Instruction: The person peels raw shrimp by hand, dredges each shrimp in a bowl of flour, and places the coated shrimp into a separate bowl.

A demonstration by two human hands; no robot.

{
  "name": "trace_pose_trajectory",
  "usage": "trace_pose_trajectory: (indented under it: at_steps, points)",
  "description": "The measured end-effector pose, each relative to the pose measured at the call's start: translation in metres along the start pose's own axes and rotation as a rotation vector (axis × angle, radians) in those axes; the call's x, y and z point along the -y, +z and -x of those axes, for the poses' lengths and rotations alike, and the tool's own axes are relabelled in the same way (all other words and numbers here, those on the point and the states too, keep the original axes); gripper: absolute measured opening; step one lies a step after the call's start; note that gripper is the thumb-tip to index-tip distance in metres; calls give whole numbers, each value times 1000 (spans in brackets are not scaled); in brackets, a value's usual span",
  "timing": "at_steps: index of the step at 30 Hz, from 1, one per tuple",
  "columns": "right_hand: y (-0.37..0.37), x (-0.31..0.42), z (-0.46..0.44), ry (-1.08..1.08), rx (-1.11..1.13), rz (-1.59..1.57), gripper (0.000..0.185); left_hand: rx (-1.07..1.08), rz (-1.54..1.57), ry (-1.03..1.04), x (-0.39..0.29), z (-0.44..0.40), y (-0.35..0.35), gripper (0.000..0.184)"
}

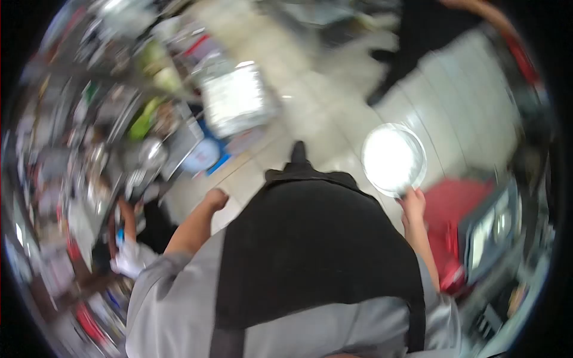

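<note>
My right hand [413,204] grips the near edge of a round white container [394,160], held out over the tiled floor at the right. Its surface is too bright to make out what is in it. My left hand [217,198] hangs at my side with its fingers curled, and nothing shows in it. A black apron [316,238] covers my front between both arms.
A white-topped bundle [236,98] and a round pale lid or bowl [202,155] lie ahead on the left. Cluttered shelving runs down the left, beside another person's arm [128,221]. A red stool-like object [456,209] is at the right; a person in black [430,30] is ahead.
</note>
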State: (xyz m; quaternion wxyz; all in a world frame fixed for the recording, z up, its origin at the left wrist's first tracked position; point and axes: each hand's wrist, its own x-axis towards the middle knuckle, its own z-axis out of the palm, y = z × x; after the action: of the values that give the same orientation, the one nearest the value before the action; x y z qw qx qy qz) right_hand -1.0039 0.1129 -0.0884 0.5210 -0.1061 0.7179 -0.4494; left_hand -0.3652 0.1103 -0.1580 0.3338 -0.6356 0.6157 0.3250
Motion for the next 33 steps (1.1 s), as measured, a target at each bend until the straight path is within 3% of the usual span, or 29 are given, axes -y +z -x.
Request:
trace_pose_trajectory:
  at_steps: [4, 6, 12, 15, 19, 21, 23, 25, 28, 33]
  points:
    - [-18, -31, -23, 50, 94, 48, 12, -212, 399, -246, 3, 40, 30, 35]
    - [3, -11, 7, 35, 14, 185, 6, -290, 569, -340, -1, 50, 33, 33]
    - [5, -43, 0, 75, 111, 132, 8, -194, 580, -277, 28, 31, 40, 34]
    - [56, -27, 46, 42, -20, 313, 9, -290, 684, -298, 58, 22, 36, 35]
    - [94, -43, 56, 12, 74, 390, 12, -535, 963, -517, 135, 13, 26, 34]
    - [120, -49, 69, -27, 100, 423, 13, -555, 1016, -594, 197, -13, 49, 38]
    - [146, -51, 79, -96, 155, 479, 14, -651, 1350, -620, 263, -57, 88, 40]
    - [171, -55, 84, -202, 226, 554, 13, -622, 1927, -576, 276, -3, 31, 35]
    - [251, -37, 117, -205, 238, 572, 12, -735, 2145, -542, 299, 2, -1, 42]
    - [375, 3, 176, -40, 248, 479, 14, -468, 2208, -436, 301, -23, -29, 39]
